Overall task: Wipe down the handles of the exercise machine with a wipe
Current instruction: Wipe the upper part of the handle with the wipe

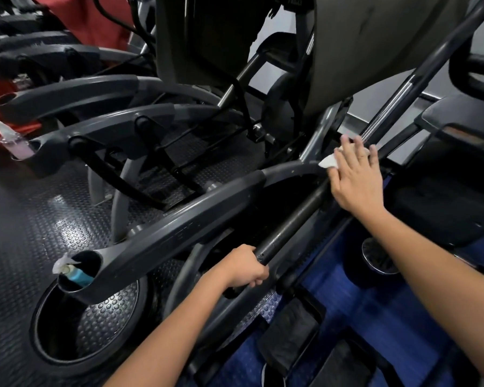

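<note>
Under your right hand [356, 174], fingers spread flat, the white wipe [328, 161] presses on the machine's long dark handle [296, 216] near the curved rail. Your left hand [245, 268] curls around that handle's lower end. Nearby, a cup holder [80, 272] holds a blue bottle [80, 275].

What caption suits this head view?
Right hand presses white wipe on grey machine arm; left hand grips black handle.

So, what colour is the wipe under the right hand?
White. The wipe shows best in the head view, under the right hand.
</note>
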Available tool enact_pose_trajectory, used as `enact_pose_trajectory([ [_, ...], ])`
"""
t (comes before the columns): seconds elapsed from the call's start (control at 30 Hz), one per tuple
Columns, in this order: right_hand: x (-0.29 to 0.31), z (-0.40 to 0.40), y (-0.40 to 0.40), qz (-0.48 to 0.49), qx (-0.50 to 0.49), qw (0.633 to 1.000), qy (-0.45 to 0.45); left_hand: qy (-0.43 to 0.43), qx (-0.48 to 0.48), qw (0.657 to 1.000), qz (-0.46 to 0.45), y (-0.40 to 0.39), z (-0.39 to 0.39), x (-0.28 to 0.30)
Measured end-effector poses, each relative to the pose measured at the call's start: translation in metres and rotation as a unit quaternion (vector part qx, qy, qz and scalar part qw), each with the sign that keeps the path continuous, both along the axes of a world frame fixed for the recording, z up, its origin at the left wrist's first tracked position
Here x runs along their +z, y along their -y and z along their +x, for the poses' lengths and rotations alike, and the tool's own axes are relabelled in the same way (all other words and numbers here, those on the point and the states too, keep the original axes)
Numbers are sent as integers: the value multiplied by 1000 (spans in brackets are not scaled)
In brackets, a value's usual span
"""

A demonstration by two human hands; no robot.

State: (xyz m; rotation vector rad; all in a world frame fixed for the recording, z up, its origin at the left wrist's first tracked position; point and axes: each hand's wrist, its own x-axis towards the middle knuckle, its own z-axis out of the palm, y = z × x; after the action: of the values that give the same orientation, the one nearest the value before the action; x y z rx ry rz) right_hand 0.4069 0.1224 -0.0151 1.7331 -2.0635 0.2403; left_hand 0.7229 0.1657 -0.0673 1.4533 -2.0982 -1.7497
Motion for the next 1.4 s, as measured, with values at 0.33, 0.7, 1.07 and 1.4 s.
enact_pose_trajectory([
  [0.33, 4, -9, 5, 68, 176, 977, -95, -10, -4, 1000, 12, 0, 0, 1],
  [0.7, -41, 64, -30, 126, 160, 969, 140, 4, -4, 1000, -8, -1, 1, 2],
  [1.07, -18, 30, -24, 68, 12, 994, 82, 19, -7, 1000, -21, -2, 1, 5],
  [1.4, -47, 125, -44, 25, -43, 825, 564, 26, -6, 999, -28, -3, 1, 9],
])
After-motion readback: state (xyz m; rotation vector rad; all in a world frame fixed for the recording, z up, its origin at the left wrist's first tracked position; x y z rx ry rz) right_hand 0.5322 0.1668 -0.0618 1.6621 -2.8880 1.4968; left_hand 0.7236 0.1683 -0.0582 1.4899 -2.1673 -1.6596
